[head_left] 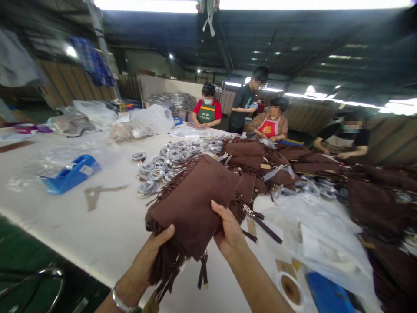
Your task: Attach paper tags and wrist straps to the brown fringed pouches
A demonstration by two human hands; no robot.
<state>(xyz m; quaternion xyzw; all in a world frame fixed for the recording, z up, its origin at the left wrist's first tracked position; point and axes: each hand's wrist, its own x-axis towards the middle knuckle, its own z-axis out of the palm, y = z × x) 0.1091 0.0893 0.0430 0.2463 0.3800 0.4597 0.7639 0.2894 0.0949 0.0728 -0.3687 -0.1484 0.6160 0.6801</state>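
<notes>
A dark brown fringed bag (195, 195) is held up over the white table, its fringe hanging down on the left and a strap with a metal clip dangling below. My left hand (146, 256) grips its lower left edge, thumb on the front face and fingers behind. On the right side my right hand (230, 230) pinches the edge, thumb in front, the other fingers mostly hidden behind the bag. Just beyond lie coiled grey straps (158, 174) with metal clips. More brown bags (246, 150) are heaped to the right, some with tags.
On the left of the table (114, 234) stand a blue tape dispenser (71, 174) and a flat angled piece (97, 195). Clear plastic bags (325, 239), a tape roll (289, 289) and a blue object (329, 293) lie at right. Several co-workers (207, 111) are across the table.
</notes>
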